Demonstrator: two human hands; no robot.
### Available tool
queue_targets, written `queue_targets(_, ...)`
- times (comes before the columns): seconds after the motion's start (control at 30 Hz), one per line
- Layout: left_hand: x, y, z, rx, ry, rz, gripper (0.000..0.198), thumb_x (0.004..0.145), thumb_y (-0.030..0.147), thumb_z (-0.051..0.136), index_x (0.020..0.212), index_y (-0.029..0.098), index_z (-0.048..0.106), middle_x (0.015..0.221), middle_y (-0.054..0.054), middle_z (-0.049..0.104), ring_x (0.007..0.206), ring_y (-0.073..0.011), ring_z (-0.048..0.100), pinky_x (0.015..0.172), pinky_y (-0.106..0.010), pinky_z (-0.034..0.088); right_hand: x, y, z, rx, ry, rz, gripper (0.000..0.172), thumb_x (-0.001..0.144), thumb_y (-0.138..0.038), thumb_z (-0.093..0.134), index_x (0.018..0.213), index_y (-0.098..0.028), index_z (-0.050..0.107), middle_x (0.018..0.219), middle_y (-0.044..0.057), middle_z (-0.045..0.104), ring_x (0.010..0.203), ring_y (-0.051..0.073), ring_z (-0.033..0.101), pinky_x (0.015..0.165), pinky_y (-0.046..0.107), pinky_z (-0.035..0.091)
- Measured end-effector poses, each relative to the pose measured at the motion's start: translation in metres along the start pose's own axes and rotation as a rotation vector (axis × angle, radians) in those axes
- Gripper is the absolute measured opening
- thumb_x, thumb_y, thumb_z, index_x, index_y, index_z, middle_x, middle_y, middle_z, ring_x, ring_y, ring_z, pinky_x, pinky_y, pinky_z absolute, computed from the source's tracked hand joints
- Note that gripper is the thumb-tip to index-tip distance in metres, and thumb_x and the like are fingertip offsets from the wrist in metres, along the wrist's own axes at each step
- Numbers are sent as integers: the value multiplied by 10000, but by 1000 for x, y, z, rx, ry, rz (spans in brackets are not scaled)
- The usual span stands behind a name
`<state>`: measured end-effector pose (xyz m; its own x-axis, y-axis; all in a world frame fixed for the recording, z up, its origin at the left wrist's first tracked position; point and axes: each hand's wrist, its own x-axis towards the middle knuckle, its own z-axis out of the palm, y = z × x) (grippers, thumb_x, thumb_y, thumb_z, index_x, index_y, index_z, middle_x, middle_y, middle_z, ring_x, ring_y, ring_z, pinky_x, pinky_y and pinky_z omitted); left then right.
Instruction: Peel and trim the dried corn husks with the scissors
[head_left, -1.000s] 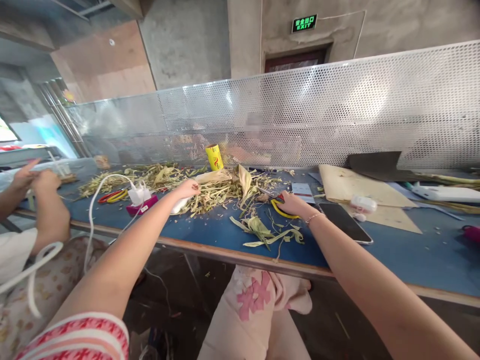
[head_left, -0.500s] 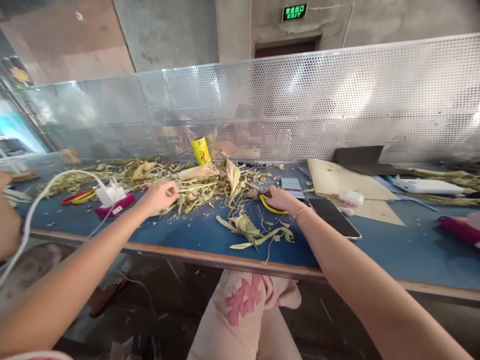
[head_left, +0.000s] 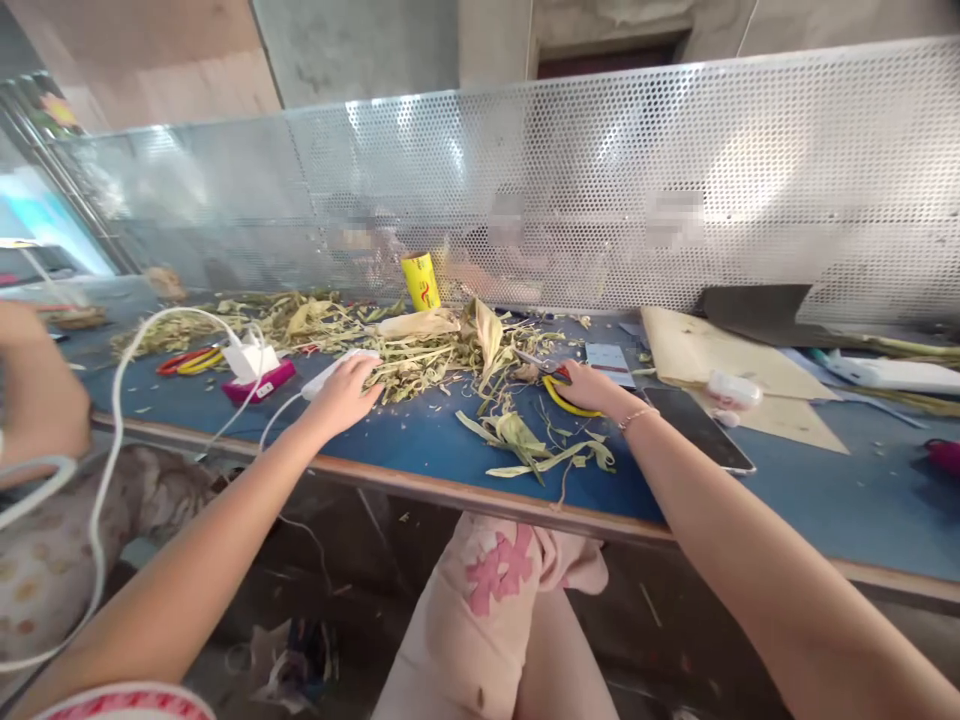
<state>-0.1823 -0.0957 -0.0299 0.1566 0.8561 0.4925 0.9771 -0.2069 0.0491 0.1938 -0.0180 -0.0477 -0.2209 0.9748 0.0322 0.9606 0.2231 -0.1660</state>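
My left hand (head_left: 346,400) lies low over the table with its fingers stretched out, beside a white oblong block (head_left: 324,376) with a cable; whether it touches the block I cannot tell. Right of its fingertips spreads a heap of dried husks and leaf scraps (head_left: 420,365). My right hand (head_left: 589,388) is closed on scissors (head_left: 574,407) with yellow and red handles. Their blades point left toward the heap. In front of them lie loose dry strips of husk (head_left: 517,440). The fingers inside the handles are partly hidden.
A yellow tube (head_left: 421,282) stands behind the heap. Left are a purple socket block (head_left: 259,382) with a white plug and a second pair of scissors (head_left: 191,362). Right lie a dark tablet (head_left: 697,428), brown paper (head_left: 720,360) and a white case (head_left: 735,390). Someone's arm (head_left: 41,390) is far left.
My left hand has gone from closed fingers to stretched ones, and the white block beside it now shows. The view has shifted; my right hand stays on the scissors.
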Motion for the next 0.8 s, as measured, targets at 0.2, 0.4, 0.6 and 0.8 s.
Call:
queue_targets(0.2,-7,8,17,107,-50,-66,465,841,351,386,1272,187,450,1397,-145,369,1273,-301,356,1030,-470,302,4,2,6,3,-3,-26,377,830,-361,417,1102,-105,462,1054,191,616,957,302,599,728,323,406)
queue_targets(0.4,-12,9,17,122,8,-81,474,851,343,376,1295,186,425,1380,-149,393,1264,-301,370,1027,-473,302,4,5,8,28,7,-52,343,832,-334,430,1095,-121,484,1063,174,618,967,272,599,742,299,405)
queue_targets(0.6,-15,15,10,99,74,-103,437,834,300,396,1233,142,476,1307,-163,467,1228,-298,406,1014,-451,326,-4,-1,2,18,37,-31,367,820,-313,446,1119,-105,490,1011,169,629,942,263,601,750,295,411)
queue_targets(0.8,35,35,-12,100,194,47,355,843,230,340,1123,155,544,1191,-130,542,1129,-243,479,1012,-375,342,-8,-13,-4,3,156,-25,349,777,-268,481,1071,-104,574,1093,188,545,1016,269,547,866,315,392)
